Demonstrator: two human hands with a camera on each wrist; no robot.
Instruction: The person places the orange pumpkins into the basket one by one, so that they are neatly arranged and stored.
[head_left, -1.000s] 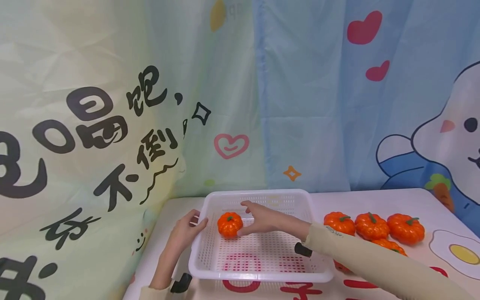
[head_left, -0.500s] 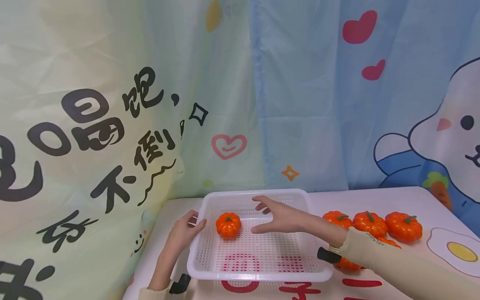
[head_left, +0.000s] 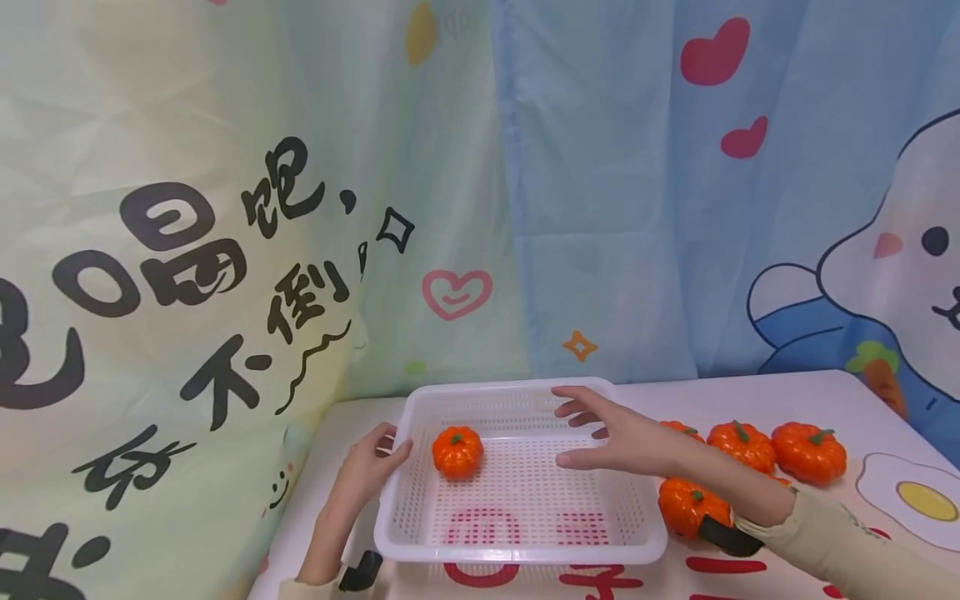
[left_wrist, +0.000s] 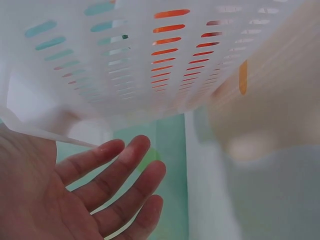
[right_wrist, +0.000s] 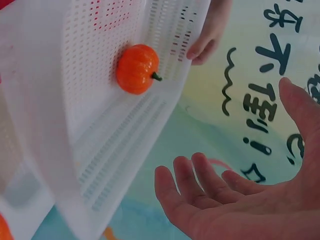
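A white perforated plastic basket [head_left: 517, 553] stands on the table, with one small orange toy pumpkin [head_left: 457, 453] lying in its left part. My left hand [head_left: 363, 468] holds the basket's left rim, the thumb over the edge; in the left wrist view its fingers [left_wrist: 132, 150] extend loosely along the outside, and the thumb is hidden. Above the right side of the basket hovers my right hand [head_left: 622, 437], fingers spread and slightly bent, holding nothing. Several more toy pumpkins [head_left: 741, 447] are grouped right of the basket, partly covered by the right forearm.
The white table [head_left: 810, 396] carries red lettering and a printed fried egg [head_left: 926, 500]. Behind it hangs a printed curtain [head_left: 600, 208], with more of the same cloth [head_left: 150, 350] along the left side.
My right hand has drawn away from the pumpkin in the basket, moving right and spreading its fingers. The left hand, the basket and that pumpkin stay in place.
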